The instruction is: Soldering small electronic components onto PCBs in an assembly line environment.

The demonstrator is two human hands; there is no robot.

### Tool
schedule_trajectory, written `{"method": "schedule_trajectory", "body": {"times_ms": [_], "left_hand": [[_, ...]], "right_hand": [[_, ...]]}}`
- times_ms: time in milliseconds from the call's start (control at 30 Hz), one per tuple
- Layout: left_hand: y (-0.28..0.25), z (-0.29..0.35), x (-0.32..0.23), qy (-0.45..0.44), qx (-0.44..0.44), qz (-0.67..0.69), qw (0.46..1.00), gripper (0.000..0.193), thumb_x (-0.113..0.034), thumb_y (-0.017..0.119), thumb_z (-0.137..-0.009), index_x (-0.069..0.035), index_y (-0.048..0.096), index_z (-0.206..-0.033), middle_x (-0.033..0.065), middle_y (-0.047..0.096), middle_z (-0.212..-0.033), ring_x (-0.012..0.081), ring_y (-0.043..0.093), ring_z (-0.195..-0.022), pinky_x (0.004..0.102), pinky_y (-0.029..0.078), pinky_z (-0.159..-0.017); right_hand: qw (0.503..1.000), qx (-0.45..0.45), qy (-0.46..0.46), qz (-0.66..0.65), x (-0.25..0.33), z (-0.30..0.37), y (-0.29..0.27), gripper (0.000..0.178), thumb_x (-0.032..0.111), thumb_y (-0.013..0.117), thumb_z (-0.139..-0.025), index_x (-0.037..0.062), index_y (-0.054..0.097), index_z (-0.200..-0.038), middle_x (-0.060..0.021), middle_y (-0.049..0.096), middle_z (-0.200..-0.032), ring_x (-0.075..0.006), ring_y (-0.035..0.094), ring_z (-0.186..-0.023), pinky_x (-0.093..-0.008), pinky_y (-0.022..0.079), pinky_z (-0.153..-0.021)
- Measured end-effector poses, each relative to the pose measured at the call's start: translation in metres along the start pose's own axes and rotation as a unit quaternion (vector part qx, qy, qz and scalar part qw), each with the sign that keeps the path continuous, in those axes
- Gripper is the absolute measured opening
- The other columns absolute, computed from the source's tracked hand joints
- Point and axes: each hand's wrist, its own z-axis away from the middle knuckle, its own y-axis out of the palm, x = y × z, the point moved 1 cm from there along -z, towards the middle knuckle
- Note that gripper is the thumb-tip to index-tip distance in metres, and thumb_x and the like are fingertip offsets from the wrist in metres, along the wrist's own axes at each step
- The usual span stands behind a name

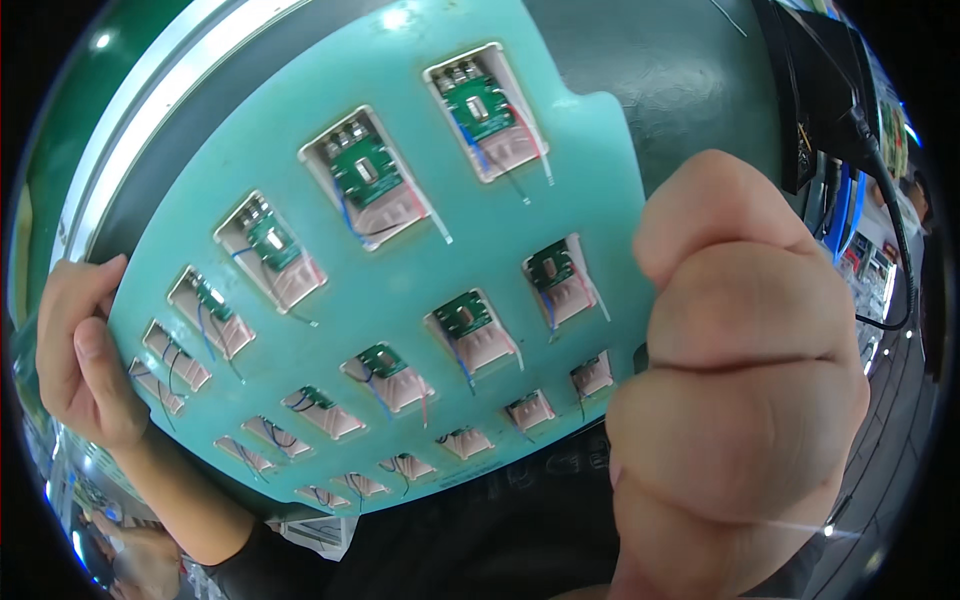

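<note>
A large teal tray [390, 290] is raised at a tilt above the work surface. Its rectangular pockets hold pale housings with green circuit boards [365, 170] and loose blue and red wires [430, 215]. My left hand [85, 355] grips the tray's left edge, its thumb on the face that I see. Very close to the camera, my right hand [740, 380] is curled into a fist that covers part of the tray's right side. What its fingers hold is hidden; a thin pale line crosses its lower part.
Behind the tray lies a dark work surface [680, 70] with a pale metal rim [130, 130]. A black device [810, 90] with a black cable [890, 200] stands at the far right. Another person's hand [145, 560] shows at the lower left.
</note>
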Motion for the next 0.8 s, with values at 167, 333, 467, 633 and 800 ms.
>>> {"method": "schedule_trajectory", "body": {"times_ms": [167, 333, 467, 633, 800], "left_hand": [[0.001, -0.005, 0.006, -0.001, -0.007, -0.009, 1.000, 0.036, -0.021, 0.047, -0.089, 0.013, 0.059, -0.091, 0.0095, 0.050, -0.070, 0.0152, 0.042, -0.064, 0.0267, 0.028, -0.057], [-0.006, -0.002, -0.004, 0.002, -0.008, 0.001, 1.000, 0.033, -0.018, 0.048, -0.086, 0.012, 0.060, -0.091, 0.0097, 0.051, -0.072, 0.0158, 0.044, -0.065, 0.0267, 0.032, -0.060], [-0.011, 0.018, -0.013, 0.000, -0.002, 0.014, 1.000, 0.021, -0.007, 0.053, -0.078, 0.008, 0.063, -0.087, 0.0109, 0.054, -0.072, 0.0178, 0.048, -0.065, 0.0269, 0.036, -0.060], [-0.014, 0.022, -0.014, 0.014, -0.028, 0.062, 0.998, 0.023, -0.011, 0.060, -0.077, 0.005, 0.064, -0.092, 0.0044, 0.052, -0.068, 0.0106, 0.043, -0.058, 0.0218, 0.030, -0.052], [-0.021, 0.027, -0.012, -0.005, 0.009, 0.040, 0.999, 0.036, -0.023, 0.056, -0.085, 0.007, 0.060, -0.103, 0.0047, 0.051, -0.080, 0.0096, 0.043, -0.068, 0.0196, 0.031, -0.060]], "right_hand": [[0.997, -0.022, -0.066, 0.011, -0.012, 0.002, 0.000, 0.031, 0.029, 0.062, -0.075, 0.0053, 0.045, -0.063, -0.0045, 0.044, -0.067, -0.0191, 0.034, -0.052, -0.0335, 0.029, -0.047], [0.980, -0.055, -0.188, 0.016, -0.003, 0.002, 0.002, 0.034, 0.029, 0.061, -0.080, 0.0036, 0.044, -0.064, -0.0060, 0.043, -0.064, -0.0190, 0.031, -0.049, -0.0343, 0.027, -0.047], [0.969, -0.090, -0.230, -0.002, -0.020, -0.007, 0.005, 0.035, 0.024, 0.059, -0.084, 0.0024, 0.043, -0.063, -0.0059, 0.042, -0.061, -0.0180, 0.030, -0.047, -0.0353, 0.028, -0.048], [0.957, -0.117, -0.258, 0.060, -0.026, 0.002, -0.003, 0.028, 0.011, 0.053, -0.084, 0.0004, 0.042, -0.060, -0.0071, 0.042, -0.058, -0.0187, 0.033, -0.049, -0.0355, 0.032, -0.051], [0.933, -0.207, -0.294, 0.029, -0.037, -0.011, 0.008, 0.024, -0.010, 0.058, -0.075, -0.0026, 0.044, -0.058, -0.0067, 0.045, -0.054, -0.0140, 0.037, -0.045, -0.0248, 0.027, -0.043]]}}
